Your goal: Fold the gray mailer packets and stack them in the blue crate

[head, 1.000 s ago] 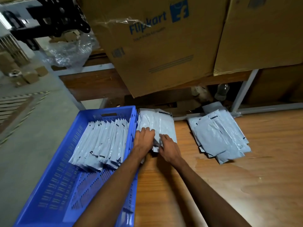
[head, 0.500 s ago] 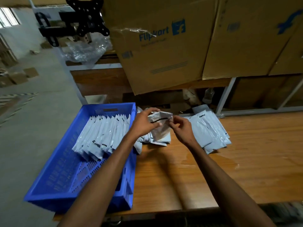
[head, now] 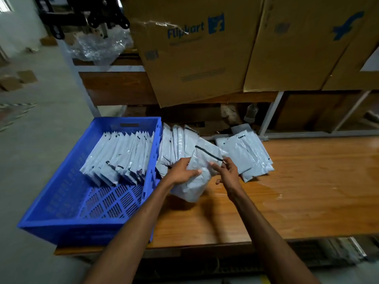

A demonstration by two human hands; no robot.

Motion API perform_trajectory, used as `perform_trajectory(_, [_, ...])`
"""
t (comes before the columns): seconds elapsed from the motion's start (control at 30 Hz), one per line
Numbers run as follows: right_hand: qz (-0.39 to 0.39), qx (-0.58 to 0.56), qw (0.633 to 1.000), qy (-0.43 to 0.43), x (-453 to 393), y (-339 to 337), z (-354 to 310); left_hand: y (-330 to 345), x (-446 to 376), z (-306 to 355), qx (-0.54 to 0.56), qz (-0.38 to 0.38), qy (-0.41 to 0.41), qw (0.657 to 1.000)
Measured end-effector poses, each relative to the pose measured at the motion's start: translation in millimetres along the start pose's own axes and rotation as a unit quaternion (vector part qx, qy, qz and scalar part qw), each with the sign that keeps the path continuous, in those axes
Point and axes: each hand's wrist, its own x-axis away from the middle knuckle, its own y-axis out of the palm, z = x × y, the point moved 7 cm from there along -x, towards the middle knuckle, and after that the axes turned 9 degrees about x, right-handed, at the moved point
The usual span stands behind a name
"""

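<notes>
Half a second on, the gray mailer packet [head: 202, 171] that was bunched small between the fingertips now hangs opened out to its full length, and both hands have dropped lower over the bench. At this moment the left hand [head: 181, 172] grips the packet along its left edge, thumb laid across the front and fingers curled behind, while the right hand [head: 226, 171] pinches the upper right edge just below the dark seal strip (the remaining fingers of that hand are loosely bent, touching nothing that can be made out). Held clear of the wooden table [head: 297, 191], the packet tilts with its strip end up and away and its lower end drooping toward the person. Just behind the left hand, a row of folded packets [head: 176, 144] stands on edge against the outer right wall of the blue crate [head: 65, 201]. Inside the crate, a longer row of folded packets [head: 121, 156] leans along the far half, leaving the slotted floor bare in the near half. To the right of the hands, a loose pile of flat unfolded packets [head: 250, 156] lies on the table near its back edge. Behind the bench, large cardboard boxes [head: 194, 58] with blue Flipkart printing sit on a shelf, and crumpled clear plastic wrap [head: 98, 46] rests farther left.
</notes>
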Motion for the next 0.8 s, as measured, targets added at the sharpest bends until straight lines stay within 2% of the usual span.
perform_trajectory(0.1, [-0.008,0.011,1.000,0.009,-12,-10,-6,2,-7,7,-0.042,-0.031,-0.014,0.999])
perform_trajectory(0.23, [-0.006,0.007,1.000,0.026,-30,-36,-8,10,-18,26,-0.040,-0.052,-0.053,0.996])
perform_trajectory(0.43, [-0.058,0.044,0.994,0.081,-53,-74,12,19,-54,21,-0.089,-0.070,-0.091,0.989])
perform_trajectory(0.5, [-0.059,0.046,0.991,0.112,-57,-85,23,21,-63,15,-0.092,-0.049,-0.100,0.990])
perform_trajectory(0.67, [-0.083,0.074,0.981,0.158,-59,-96,54,37,-75,-3,-0.146,-0.032,-0.082,0.985])
perform_trajectory(0.8, [-0.095,0.115,0.980,0.132,-56,-97,68,53,-87,-19,-0.218,-0.047,-0.073,0.972])
